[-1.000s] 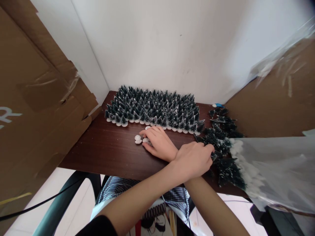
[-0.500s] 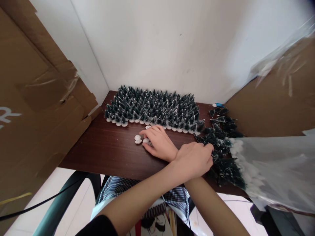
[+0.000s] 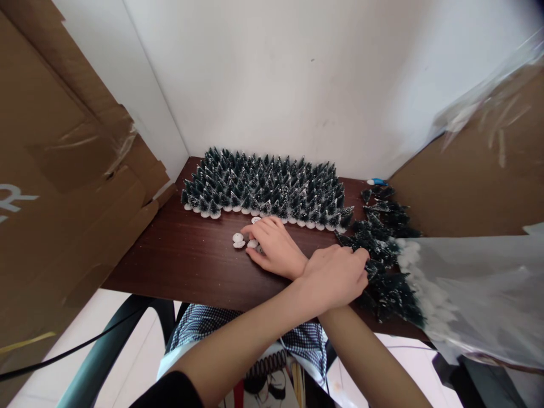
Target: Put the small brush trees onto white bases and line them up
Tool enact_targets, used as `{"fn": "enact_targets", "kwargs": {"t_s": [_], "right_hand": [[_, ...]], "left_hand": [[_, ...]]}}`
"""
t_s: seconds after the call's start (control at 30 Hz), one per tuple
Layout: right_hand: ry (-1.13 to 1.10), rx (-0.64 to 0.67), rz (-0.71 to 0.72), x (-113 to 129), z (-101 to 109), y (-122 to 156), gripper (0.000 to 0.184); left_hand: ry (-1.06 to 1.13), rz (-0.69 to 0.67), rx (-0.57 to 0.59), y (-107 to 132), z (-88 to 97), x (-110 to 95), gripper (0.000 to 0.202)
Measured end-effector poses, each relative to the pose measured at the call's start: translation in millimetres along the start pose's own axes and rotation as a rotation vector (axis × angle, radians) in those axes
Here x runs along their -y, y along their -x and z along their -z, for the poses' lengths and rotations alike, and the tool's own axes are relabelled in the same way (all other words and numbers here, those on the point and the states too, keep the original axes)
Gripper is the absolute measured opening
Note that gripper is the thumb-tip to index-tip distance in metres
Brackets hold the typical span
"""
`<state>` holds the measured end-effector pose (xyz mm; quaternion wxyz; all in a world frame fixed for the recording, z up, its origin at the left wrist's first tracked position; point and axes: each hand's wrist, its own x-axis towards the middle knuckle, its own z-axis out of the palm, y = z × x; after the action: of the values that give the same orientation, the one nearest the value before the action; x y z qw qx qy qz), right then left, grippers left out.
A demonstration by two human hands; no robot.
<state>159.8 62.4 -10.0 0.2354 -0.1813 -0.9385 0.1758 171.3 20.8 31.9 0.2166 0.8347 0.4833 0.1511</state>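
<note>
wall (image 3: 306, 85): pale, rising behind the standing trees (image 3: 263, 184).
tabletop (image 3: 178, 260): dark reddish-brown, running beneath the standing trees and out in front of them.
left carton (image 3: 63, 141): brown cardboard with tape, left of the standing trees.
standing trees: small, dark green, flecked white, upright on white bases, packed close in rows.
white discs (image 3: 238, 241): two, touching, in front of the standing trees.
right hand (image 3: 276, 243): in front of the standing trees, fingers bent, thumb and forefinger parted about a third disc (image 3: 252, 243); cannot tell whether it grips anything.
left hand (image 3: 338, 277): in front of the standing trees' right end, crossed over the right wrist, fingers curled at the loose trees (image 3: 378, 238); fingertips hidden, so cannot tell its grip.
loose trees: lying heaped, right of the standing trees.
plastic bag (image 3: 480, 283): translucent, farther right of the standing trees, beside the loose trees.
</note>
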Motion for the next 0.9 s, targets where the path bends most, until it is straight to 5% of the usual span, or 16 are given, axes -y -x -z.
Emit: {"fn": "enact_targets", "kwargs": {"t_s": [0.9], "right_hand": [[0.022,-0.033,0.0,2.1,1.1,0.4,0.025]], "left_hand": [[-0.009,-0.002,0.0,-0.9,-0.8,1.3,0.024]]}}
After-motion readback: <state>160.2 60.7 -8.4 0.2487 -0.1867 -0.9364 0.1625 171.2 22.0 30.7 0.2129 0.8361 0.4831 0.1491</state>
